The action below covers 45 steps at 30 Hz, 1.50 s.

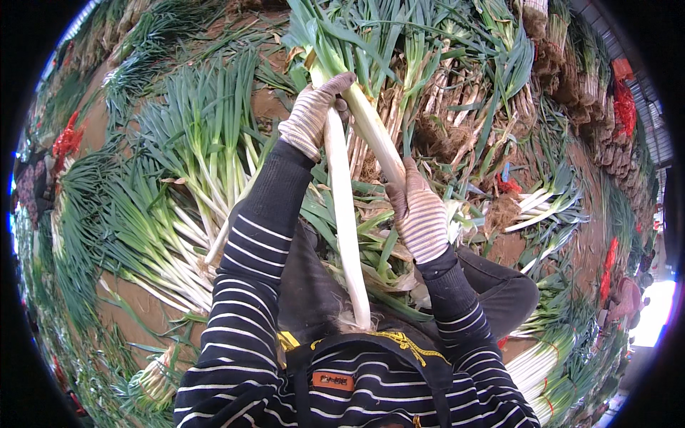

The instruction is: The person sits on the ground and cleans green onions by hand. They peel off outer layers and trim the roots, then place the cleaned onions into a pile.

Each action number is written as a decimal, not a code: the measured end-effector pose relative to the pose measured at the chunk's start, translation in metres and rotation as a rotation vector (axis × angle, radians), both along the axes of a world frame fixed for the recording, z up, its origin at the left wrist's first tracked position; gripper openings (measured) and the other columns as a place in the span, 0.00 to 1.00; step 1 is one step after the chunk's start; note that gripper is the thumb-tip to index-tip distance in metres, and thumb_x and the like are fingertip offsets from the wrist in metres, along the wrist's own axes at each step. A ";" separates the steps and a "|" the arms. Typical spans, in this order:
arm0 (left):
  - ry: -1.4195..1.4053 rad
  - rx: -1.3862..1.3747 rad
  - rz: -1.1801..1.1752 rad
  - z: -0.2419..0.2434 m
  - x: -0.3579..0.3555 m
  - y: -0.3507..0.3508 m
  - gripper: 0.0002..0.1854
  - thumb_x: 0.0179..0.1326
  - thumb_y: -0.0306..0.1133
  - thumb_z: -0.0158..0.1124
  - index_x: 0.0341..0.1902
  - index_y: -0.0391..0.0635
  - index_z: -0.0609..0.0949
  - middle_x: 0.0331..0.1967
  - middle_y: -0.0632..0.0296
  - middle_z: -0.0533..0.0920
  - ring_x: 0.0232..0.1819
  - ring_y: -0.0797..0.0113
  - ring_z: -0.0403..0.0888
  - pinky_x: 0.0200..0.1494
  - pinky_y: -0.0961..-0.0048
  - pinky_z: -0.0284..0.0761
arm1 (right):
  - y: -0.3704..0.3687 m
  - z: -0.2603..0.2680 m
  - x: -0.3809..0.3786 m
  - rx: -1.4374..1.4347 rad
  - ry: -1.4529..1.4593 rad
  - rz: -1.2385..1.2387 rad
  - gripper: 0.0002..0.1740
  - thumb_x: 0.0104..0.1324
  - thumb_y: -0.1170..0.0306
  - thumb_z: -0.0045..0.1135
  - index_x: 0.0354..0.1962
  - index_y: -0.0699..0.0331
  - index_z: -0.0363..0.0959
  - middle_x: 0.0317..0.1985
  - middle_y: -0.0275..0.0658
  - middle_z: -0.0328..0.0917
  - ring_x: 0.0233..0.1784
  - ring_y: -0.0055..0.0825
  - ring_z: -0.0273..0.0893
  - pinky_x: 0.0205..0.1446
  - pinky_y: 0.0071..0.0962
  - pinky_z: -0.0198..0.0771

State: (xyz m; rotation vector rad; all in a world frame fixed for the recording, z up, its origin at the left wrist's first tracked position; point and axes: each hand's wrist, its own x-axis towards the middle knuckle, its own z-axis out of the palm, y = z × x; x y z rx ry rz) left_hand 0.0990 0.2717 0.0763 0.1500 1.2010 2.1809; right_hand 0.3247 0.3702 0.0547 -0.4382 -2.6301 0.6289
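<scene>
In striped work gloves, both my hands hold large leek-like green onions above my lap. My left hand [309, 119] is closed around the neck of a long white-stalked green onion [345, 224], whose root end hangs down to my waist. A thicker green onion [374, 131] slants away to the right from under my left thumb, its green leaves fanning out at the top of the view. Around the lower end of this thicker stalk, my right hand [420, 214] is closed, hiding its roots. Peeled leaves and husks [382, 257] lie between my legs.
Loose green onions with white stalks [182, 251] spread on the brown ground to the left. Unpeeled, brown-rooted onions [444, 107] are heaped ahead. Tied bundles [535, 369] lie at lower right. Red ties [505, 183] rest near a small onion pile [540, 206].
</scene>
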 end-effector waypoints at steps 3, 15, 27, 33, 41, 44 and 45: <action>0.002 0.083 0.006 -0.004 0.006 0.005 0.13 0.56 0.36 0.73 0.36 0.42 0.80 0.15 0.65 0.76 0.12 0.74 0.73 0.17 0.79 0.72 | 0.009 -0.001 0.005 -0.284 0.056 0.018 0.27 0.73 0.59 0.46 0.61 0.71 0.65 0.42 0.58 0.79 0.41 0.52 0.80 0.44 0.40 0.75; 0.218 0.303 -0.196 0.014 0.023 0.006 0.21 0.56 0.42 0.71 0.48 0.45 0.76 0.35 0.65 0.81 0.25 0.83 0.75 0.27 0.85 0.73 | 0.043 -0.055 0.009 -1.500 0.131 -0.299 0.28 0.70 0.55 0.55 0.56 0.73 0.71 0.44 0.41 0.80 0.44 0.25 0.75 0.52 0.27 0.72; 0.219 0.310 -0.214 0.017 0.020 0.001 0.29 0.54 0.50 0.70 0.51 0.39 0.76 0.39 0.60 0.83 0.27 0.80 0.76 0.27 0.85 0.74 | 0.037 -0.007 -0.020 -2.364 0.401 0.751 0.20 0.73 0.61 0.52 0.56 0.66 0.67 0.34 0.34 0.78 0.31 0.19 0.79 0.35 0.16 0.77; 0.190 0.410 -0.080 0.008 -0.004 -0.003 0.24 0.55 0.45 0.73 0.47 0.42 0.78 0.39 0.56 0.84 0.37 0.69 0.84 0.46 0.74 0.85 | 0.029 -0.004 0.044 -1.470 -0.239 0.371 0.25 0.65 0.58 0.64 0.53 0.67 0.75 0.42 0.31 0.80 0.47 0.15 0.74 0.49 0.17 0.69; 0.167 0.374 -0.322 -0.027 -0.019 0.008 0.28 0.57 0.48 0.71 0.53 0.39 0.78 0.42 0.57 0.85 0.38 0.67 0.85 0.47 0.71 0.84 | 0.023 -0.009 0.025 -1.757 -0.177 0.482 0.38 0.64 0.45 0.59 0.55 0.71 0.66 0.41 0.44 0.80 0.44 0.25 0.79 0.45 0.23 0.76; 0.031 0.303 -0.149 -0.034 -0.031 0.012 0.25 0.57 0.44 0.70 0.50 0.36 0.80 0.36 0.56 0.85 0.31 0.66 0.85 0.39 0.70 0.85 | 0.011 -0.020 0.034 -1.926 -0.238 0.667 0.36 0.69 0.43 0.50 0.57 0.69 0.65 0.46 0.43 0.79 0.46 0.28 0.80 0.51 0.28 0.76; 0.032 0.288 -0.101 -0.035 -0.037 0.013 0.25 0.57 0.43 0.70 0.50 0.35 0.80 0.35 0.56 0.85 0.30 0.65 0.85 0.37 0.70 0.85 | 0.001 -0.023 0.049 -1.909 -0.235 0.667 0.36 0.70 0.44 0.49 0.58 0.68 0.64 0.48 0.42 0.78 0.47 0.28 0.80 0.51 0.27 0.77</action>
